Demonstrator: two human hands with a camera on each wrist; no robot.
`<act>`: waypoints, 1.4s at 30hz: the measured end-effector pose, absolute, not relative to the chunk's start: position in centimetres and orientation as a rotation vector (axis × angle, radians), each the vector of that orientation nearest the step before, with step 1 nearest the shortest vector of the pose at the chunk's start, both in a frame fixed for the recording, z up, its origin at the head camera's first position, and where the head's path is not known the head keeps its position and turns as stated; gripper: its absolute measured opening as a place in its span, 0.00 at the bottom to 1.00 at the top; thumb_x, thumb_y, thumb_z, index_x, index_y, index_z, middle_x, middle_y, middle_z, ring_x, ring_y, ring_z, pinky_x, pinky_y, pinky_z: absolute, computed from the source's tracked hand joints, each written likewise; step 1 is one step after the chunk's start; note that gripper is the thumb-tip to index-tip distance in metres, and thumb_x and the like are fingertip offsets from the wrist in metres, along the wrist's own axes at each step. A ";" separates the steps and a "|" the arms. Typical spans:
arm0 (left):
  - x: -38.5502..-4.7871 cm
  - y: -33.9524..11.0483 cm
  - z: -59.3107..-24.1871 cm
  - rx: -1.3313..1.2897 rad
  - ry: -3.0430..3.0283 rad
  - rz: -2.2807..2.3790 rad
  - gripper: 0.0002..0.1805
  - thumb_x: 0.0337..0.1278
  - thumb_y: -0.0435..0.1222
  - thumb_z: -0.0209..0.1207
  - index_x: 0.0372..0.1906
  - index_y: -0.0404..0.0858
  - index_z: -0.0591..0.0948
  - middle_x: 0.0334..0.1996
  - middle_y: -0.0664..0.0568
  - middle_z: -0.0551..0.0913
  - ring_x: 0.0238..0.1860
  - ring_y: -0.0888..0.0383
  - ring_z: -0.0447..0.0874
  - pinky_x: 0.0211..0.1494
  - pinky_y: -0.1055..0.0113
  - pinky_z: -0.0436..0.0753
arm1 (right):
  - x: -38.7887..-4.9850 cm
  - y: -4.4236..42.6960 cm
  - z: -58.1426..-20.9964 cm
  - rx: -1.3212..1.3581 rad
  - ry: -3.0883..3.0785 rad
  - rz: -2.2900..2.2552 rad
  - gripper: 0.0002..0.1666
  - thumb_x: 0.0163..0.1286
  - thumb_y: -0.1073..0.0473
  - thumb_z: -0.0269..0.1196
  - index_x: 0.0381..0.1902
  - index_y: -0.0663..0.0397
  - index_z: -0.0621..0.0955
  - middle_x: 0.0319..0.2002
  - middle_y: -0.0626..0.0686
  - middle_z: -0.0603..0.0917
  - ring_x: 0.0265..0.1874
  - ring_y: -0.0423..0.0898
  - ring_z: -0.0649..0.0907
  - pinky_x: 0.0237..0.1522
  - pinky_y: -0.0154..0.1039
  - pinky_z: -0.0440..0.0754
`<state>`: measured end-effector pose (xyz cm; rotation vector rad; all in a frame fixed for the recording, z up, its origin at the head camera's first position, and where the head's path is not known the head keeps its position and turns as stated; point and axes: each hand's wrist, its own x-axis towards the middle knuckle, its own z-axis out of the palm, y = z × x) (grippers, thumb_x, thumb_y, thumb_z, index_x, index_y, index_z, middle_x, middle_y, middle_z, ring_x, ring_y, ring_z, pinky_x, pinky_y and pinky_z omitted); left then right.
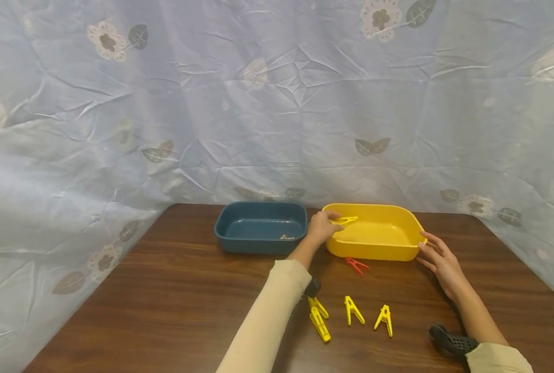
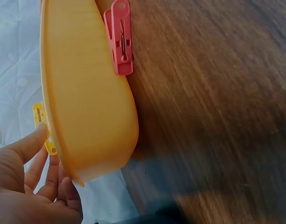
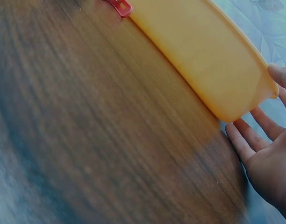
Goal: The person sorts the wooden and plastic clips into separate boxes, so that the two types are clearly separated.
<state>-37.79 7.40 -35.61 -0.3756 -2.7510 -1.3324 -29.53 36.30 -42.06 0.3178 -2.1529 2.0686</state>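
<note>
On the near worktop: dark-brown, wood-grained worktop, with the person's pale-yellow sleeves reaching over it; a black wrist device sits by the right cuff.
Yellow row: one A-shaped yellow plastic peg towards the right, a second yellow peg in the middle, well apart; at the left, yellow plastic beside the forearm, one peg or two overlapping, cannot tell which.
Red peg: a red plastic clothes peg on the worktop, just in front of the yellow tub.
Right hand: the right hand has its fingers extended, fingertips touching the right end of the yellow tub.
Yellow tub: a rounded, rectangular yellow tub, standing upright between both hands.
Left hand: the left hand pinches a bright-yellow plastic clothes peg over the tub's left part; contact between peg and tub is unclear.
Blue tub: a rounded, rectangular dark-blue tub to the left, holding a small pale-brown item, too small to identify.
Backdrop: creased, pale blue-grey cloth printed with flowers and leaves.
</note>
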 end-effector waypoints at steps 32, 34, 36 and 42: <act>-37.5 7.8 -37.4 -0.476 -2.743 -0.782 0.17 0.47 0.42 0.68 0.46 0.49 0.84 0.41 0.58 0.82 0.46 0.55 0.72 0.46 0.67 0.69 | -29.4 36.2 -42.0 0.282 -2.191 2.009 0.32 0.73 0.53 0.49 0.70 0.53 0.55 0.61 0.62 0.53 0.48 0.33 0.70 0.45 0.28 0.74; -37.5 7.8 -37.4 -0.477 -2.746 -0.778 0.17 0.47 0.42 0.68 0.46 0.49 0.84 0.41 0.58 0.82 0.47 0.55 0.72 0.47 0.66 0.69 | -29.5 36.2 -42.0 0.280 -2.183 2.020 0.32 0.73 0.54 0.49 0.70 0.53 0.55 0.61 0.64 0.52 0.48 0.33 0.70 0.45 0.28 0.74; -37.4 7.8 -37.4 -0.474 -2.748 -0.777 0.17 0.47 0.42 0.68 0.46 0.48 0.84 0.42 0.57 0.82 0.47 0.55 0.72 0.47 0.66 0.69 | -29.5 36.2 -42.1 0.277 -2.174 2.034 0.31 0.73 0.54 0.49 0.70 0.53 0.55 0.62 0.66 0.51 0.48 0.33 0.71 0.45 0.28 0.74; -37.6 7.8 -37.6 -0.483 -2.745 -0.734 0.25 0.47 0.43 0.68 0.54 0.46 0.80 0.49 0.54 0.79 0.49 0.54 0.72 0.49 0.64 0.70 | -29.5 36.2 -42.1 0.274 -2.171 2.036 0.31 0.73 0.54 0.50 0.70 0.53 0.55 0.62 0.66 0.51 0.49 0.33 0.71 0.45 0.28 0.74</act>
